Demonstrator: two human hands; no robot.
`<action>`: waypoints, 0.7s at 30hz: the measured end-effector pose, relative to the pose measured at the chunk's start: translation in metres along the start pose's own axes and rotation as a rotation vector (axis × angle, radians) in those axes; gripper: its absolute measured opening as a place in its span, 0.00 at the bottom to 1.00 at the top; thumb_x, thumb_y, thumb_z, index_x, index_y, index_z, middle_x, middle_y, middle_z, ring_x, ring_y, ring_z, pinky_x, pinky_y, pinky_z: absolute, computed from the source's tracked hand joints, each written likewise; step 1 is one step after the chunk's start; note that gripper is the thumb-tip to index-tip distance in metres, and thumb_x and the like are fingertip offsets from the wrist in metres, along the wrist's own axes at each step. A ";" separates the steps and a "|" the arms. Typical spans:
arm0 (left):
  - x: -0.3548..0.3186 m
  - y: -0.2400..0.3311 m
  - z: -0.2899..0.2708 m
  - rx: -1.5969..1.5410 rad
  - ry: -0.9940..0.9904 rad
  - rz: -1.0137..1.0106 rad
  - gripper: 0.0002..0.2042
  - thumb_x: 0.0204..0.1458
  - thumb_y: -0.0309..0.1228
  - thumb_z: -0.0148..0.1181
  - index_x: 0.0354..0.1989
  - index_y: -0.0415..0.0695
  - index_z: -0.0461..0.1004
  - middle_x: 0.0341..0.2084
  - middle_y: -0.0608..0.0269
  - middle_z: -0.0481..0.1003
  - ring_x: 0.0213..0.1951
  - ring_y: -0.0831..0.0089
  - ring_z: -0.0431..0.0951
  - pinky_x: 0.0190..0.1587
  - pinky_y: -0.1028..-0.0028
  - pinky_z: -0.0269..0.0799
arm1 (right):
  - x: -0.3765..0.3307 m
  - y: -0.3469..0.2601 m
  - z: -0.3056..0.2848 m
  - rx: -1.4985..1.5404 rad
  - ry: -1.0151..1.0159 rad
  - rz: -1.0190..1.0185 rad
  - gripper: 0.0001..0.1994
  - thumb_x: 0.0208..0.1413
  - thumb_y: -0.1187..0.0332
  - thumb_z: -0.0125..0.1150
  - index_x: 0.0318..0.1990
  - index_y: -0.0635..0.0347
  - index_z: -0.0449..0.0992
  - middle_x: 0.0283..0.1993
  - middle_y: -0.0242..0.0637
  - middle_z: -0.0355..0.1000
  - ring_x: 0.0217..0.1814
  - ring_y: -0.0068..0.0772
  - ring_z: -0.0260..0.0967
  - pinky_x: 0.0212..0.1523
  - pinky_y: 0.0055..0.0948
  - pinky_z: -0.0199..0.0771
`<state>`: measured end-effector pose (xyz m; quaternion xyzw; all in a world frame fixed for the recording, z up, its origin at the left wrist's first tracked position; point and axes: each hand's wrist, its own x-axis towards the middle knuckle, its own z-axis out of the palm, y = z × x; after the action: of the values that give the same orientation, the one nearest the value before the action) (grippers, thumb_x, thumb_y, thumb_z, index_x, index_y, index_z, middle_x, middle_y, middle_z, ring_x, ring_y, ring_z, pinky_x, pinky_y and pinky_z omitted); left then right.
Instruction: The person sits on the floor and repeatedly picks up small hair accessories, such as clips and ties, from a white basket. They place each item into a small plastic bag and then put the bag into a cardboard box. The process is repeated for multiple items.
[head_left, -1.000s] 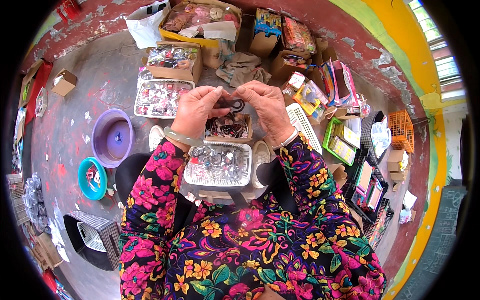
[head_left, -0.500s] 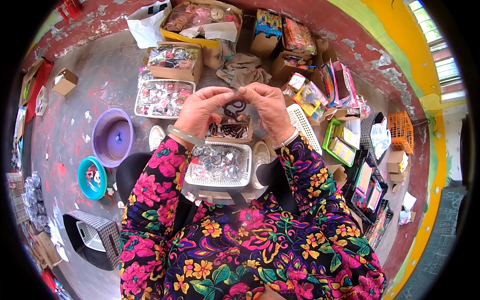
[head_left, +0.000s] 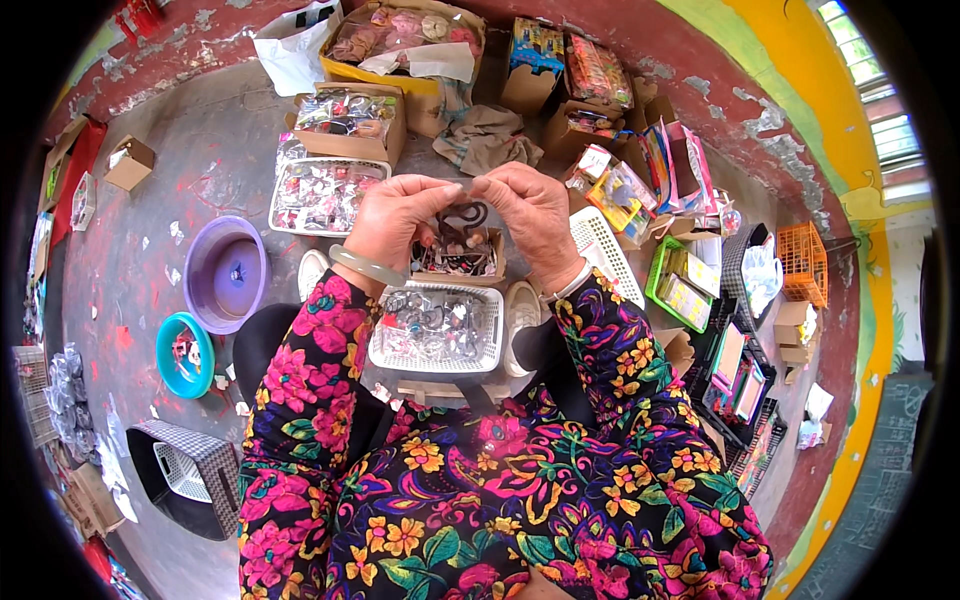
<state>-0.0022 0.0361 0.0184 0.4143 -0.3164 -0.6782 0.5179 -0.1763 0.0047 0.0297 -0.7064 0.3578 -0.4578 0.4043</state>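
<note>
At the lower middle of the frame, two flower-printed sleeves [head_left: 310,380] reach up on either side of a white basket [head_left: 494,335] filled with small clear packets [head_left: 430,325]. Just above it sits a small cardboard box [head_left: 458,279] of mixed small goods, its upper part blocked from sight by what the hands hold. That is a dark looped cord [head_left: 462,228], hanging at the centre of the frame, above the middle. The left hand [head_left: 400,215], wearing a pale bangle [head_left: 368,267], is closed in a pinch on it, thumb against forefinger; the right hand [head_left: 537,220] is likewise pinched on it, its fingertips just beside the left's. Whether a clear wrapper surrounds the cord is too small to tell. Left of centre stand a purple basin [head_left: 215,290] and a teal basin [head_left: 166,358]; right of centre, a bright green basket [head_left: 657,287]. Farther up, left of the middle, are a larger white basket [head_left: 276,215] of packets and a packed carton [head_left: 345,147], with a crumpled grey-brown cloth [head_left: 487,140] at the upper middle.
</note>
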 end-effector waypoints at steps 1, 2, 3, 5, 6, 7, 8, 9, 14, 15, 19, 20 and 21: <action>-0.001 0.003 0.000 -0.010 -0.028 -0.009 0.06 0.50 0.28 0.57 0.32 0.38 0.75 0.27 0.62 0.76 0.17 0.87 0.66 0.16 0.88 0.60 | 0.000 0.003 -0.001 0.006 0.005 0.010 0.10 0.50 0.67 0.60 0.25 0.66 0.75 0.22 0.32 0.67 0.25 0.19 0.62 0.26 0.20 0.59; -0.001 0.004 0.000 -0.020 -0.055 -0.019 0.07 0.50 0.28 0.56 0.33 0.37 0.75 0.28 0.62 0.77 0.17 0.87 0.66 0.16 0.88 0.59 | 0.000 0.005 -0.002 0.011 0.011 0.020 0.10 0.50 0.67 0.60 0.25 0.66 0.75 0.22 0.32 0.67 0.25 0.19 0.62 0.26 0.20 0.59; -0.001 0.004 0.000 -0.021 -0.055 -0.015 0.07 0.51 0.28 0.56 0.33 0.37 0.75 0.28 0.61 0.77 0.17 0.87 0.66 0.15 0.89 0.59 | 0.000 0.006 -0.002 0.000 0.012 0.014 0.10 0.50 0.67 0.60 0.25 0.66 0.75 0.22 0.32 0.67 0.25 0.19 0.62 0.26 0.20 0.59; -0.001 0.004 0.000 -0.023 -0.055 -0.008 0.08 0.51 0.28 0.56 0.34 0.36 0.75 0.28 0.61 0.77 0.17 0.88 0.66 0.15 0.89 0.59 | 0.000 0.008 -0.002 -0.021 0.014 0.002 0.11 0.51 0.66 0.59 0.25 0.66 0.74 0.22 0.32 0.67 0.25 0.19 0.62 0.26 0.20 0.59; -0.001 0.004 0.001 -0.020 -0.047 -0.004 0.08 0.51 0.29 0.55 0.34 0.36 0.75 0.28 0.61 0.77 0.17 0.88 0.66 0.15 0.89 0.58 | 0.000 0.008 -0.002 -0.006 0.016 0.032 0.11 0.52 0.65 0.58 0.25 0.66 0.74 0.22 0.31 0.67 0.25 0.19 0.62 0.26 0.20 0.60; -0.002 0.003 0.001 -0.018 -0.040 0.000 0.08 0.51 0.29 0.55 0.34 0.36 0.75 0.28 0.61 0.77 0.17 0.88 0.66 0.15 0.90 0.58 | 0.000 0.007 -0.001 0.009 0.018 0.062 0.12 0.52 0.65 0.58 0.25 0.66 0.74 0.22 0.31 0.68 0.25 0.19 0.62 0.27 0.20 0.60; -0.002 0.003 0.002 -0.015 -0.032 0.004 0.08 0.52 0.29 0.55 0.34 0.36 0.75 0.28 0.61 0.77 0.18 0.88 0.66 0.15 0.90 0.58 | 0.000 0.007 0.000 0.023 0.021 0.091 0.12 0.53 0.64 0.57 0.25 0.65 0.74 0.23 0.30 0.68 0.26 0.18 0.62 0.27 0.20 0.60; -0.001 0.002 0.001 -0.023 -0.020 -0.002 0.09 0.52 0.29 0.54 0.34 0.36 0.75 0.28 0.61 0.77 0.18 0.88 0.67 0.15 0.90 0.58 | 0.000 0.006 -0.001 0.105 0.047 0.173 0.12 0.53 0.63 0.57 0.26 0.65 0.75 0.23 0.30 0.68 0.26 0.18 0.62 0.28 0.20 0.61; 0.001 -0.002 -0.006 -0.063 0.045 0.013 0.10 0.53 0.30 0.52 0.34 0.36 0.74 0.28 0.60 0.77 0.20 0.87 0.68 0.16 0.89 0.57 | 0.003 0.003 -0.003 0.392 0.076 0.444 0.11 0.53 0.62 0.58 0.31 0.63 0.76 0.27 0.30 0.71 0.29 0.18 0.64 0.32 0.18 0.62; 0.002 -0.002 -0.006 -0.052 0.036 0.009 0.10 0.53 0.31 0.52 0.34 0.36 0.74 0.28 0.60 0.77 0.20 0.87 0.69 0.16 0.89 0.57 | 0.003 0.004 -0.003 0.368 0.039 0.462 0.11 0.52 0.63 0.58 0.31 0.63 0.76 0.26 0.30 0.71 0.29 0.17 0.64 0.32 0.17 0.62; 0.002 -0.003 -0.004 -0.027 0.031 -0.010 0.10 0.53 0.31 0.53 0.34 0.36 0.74 0.28 0.60 0.76 0.21 0.87 0.69 0.16 0.89 0.57 | -0.001 0.009 0.001 0.399 -0.041 0.467 0.08 0.50 0.67 0.60 0.31 0.64 0.76 0.26 0.29 0.71 0.29 0.17 0.63 0.32 0.17 0.62; 0.002 -0.003 -0.003 -0.026 0.037 -0.015 0.10 0.53 0.31 0.53 0.34 0.36 0.74 0.28 0.61 0.76 0.21 0.87 0.69 0.16 0.89 0.57 | -0.002 0.010 0.001 0.438 -0.043 0.453 0.07 0.50 0.68 0.61 0.31 0.64 0.76 0.26 0.29 0.71 0.29 0.17 0.63 0.32 0.16 0.62; 0.003 -0.003 -0.004 0.004 0.006 -0.025 0.10 0.53 0.31 0.53 0.34 0.36 0.74 0.28 0.61 0.76 0.20 0.87 0.68 0.17 0.89 0.57 | -0.002 0.011 0.000 0.413 -0.032 0.436 0.06 0.51 0.70 0.59 0.31 0.65 0.76 0.27 0.26 0.70 0.29 0.14 0.64 0.29 0.15 0.67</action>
<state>-0.0002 0.0340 0.0132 0.4215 -0.3109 -0.6827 0.5095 -0.1786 0.0020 0.0191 -0.5228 0.3938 -0.4119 0.6340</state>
